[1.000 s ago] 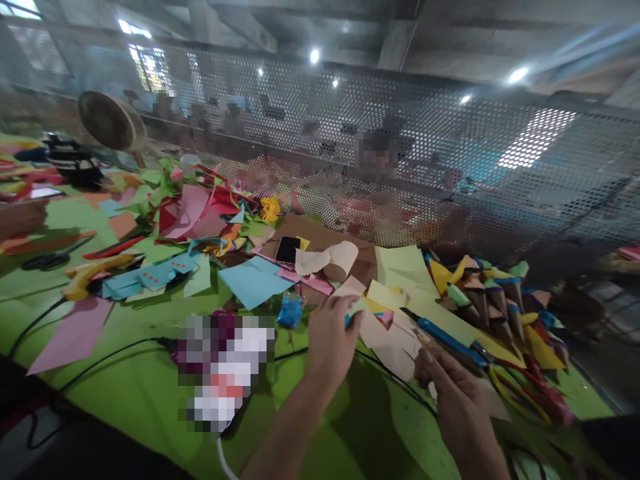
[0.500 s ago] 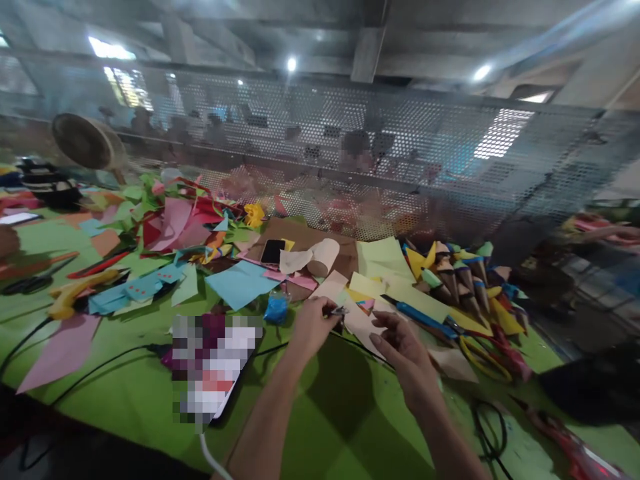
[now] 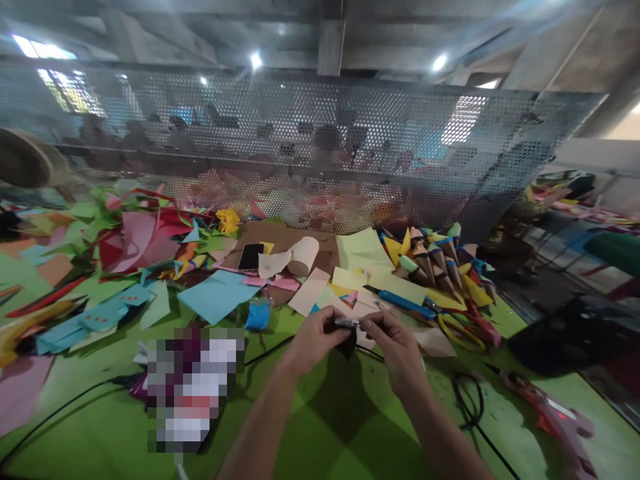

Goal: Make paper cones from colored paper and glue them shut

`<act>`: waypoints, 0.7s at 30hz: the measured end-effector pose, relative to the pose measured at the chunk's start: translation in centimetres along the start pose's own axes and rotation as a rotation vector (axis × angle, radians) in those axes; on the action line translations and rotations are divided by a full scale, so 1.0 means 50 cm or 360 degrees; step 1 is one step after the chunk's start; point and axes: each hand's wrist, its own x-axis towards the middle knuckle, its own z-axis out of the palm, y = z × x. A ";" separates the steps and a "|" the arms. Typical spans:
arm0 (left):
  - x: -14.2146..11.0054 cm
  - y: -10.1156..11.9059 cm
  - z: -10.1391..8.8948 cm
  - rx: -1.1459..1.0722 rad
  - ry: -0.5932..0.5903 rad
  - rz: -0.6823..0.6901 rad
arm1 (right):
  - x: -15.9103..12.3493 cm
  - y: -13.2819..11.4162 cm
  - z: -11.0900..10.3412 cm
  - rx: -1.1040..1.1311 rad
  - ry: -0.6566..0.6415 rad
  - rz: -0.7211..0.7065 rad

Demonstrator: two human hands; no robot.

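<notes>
In the middle of the view, both hands meet over the green table (image 3: pixel 280 413). My left hand (image 3: pixel 316 337) is closed in a pinch on a small dark piece with a pale grey strip along its top (image 3: pixel 346 323); its exact kind is too small to tell. From the other side, my right hand (image 3: pixel 395 340) pinches the right end of the same piece. Just beyond the hands lie a pale pink paper sheet (image 3: pixel 310 292) and small coloured paper scraps (image 3: pixel 349 299). A blue-handled cutter (image 3: pixel 400 300) rests to the right, near yellow-handled scissors (image 3: pixel 463 335).
A red glue gun (image 3: pixel 560 413) and its black cable lie at the right. Paper cones (image 3: pixel 435 260) are piled at the back right. A blurred-out phone-like item (image 3: pixel 200 393), a blue packet (image 3: pixel 259 313) and a paper roll (image 3: pixel 303 257) are around. Behind stands a perforated metal screen (image 3: pixel 280 147).
The view has swung right. My right hand, earlier over by the cutter and then apart with loose fingers, has come in to the small dark piece in my left hand.
</notes>
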 end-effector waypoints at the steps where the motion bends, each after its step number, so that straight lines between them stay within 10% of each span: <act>1: 0.000 -0.001 0.001 0.0007 -0.0011 0.0003 | -0.002 0.000 0.001 0.0014 0.0035 -0.0009; 16: -0.002 -0.001 0.012 0.0134 0.0155 0.0120 | -0.007 0.002 0.004 -0.0150 0.0046 -0.0018; 21: 0.001 0.010 -0.029 0.0508 0.0802 0.0185 | -0.004 -0.002 0.003 -0.0071 0.0011 0.0122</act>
